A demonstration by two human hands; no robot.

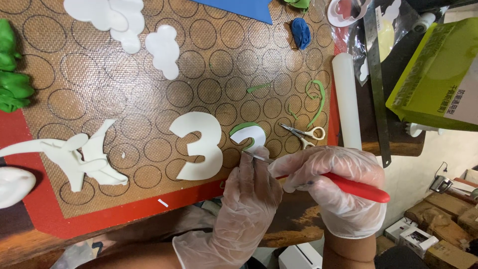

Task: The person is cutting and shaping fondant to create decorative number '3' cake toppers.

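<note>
My right hand (338, 187), in a clear glove, grips a red-handled craft knife (356, 188) whose thin blade (259, 158) points left at a small white curved fondant piece with a green edge (249, 134). My left hand (249, 199), also gloved, rests flat just below that piece, fingers touching the blade area. A white fondant figure shaped like the digit three (199, 144) lies to the left on the brown baking mat (124, 99) printed with circles.
Small scissors (306, 134) and green trimmings (316, 97) lie right of the piece. A white rolling pin (347, 99) and a metal ruler (377, 84) lie at the mat's right edge. White cloud shapes (164, 50), a white dinosaur cutout (74, 157), green fondant (12, 74) and a blue lump (300, 33) surround.
</note>
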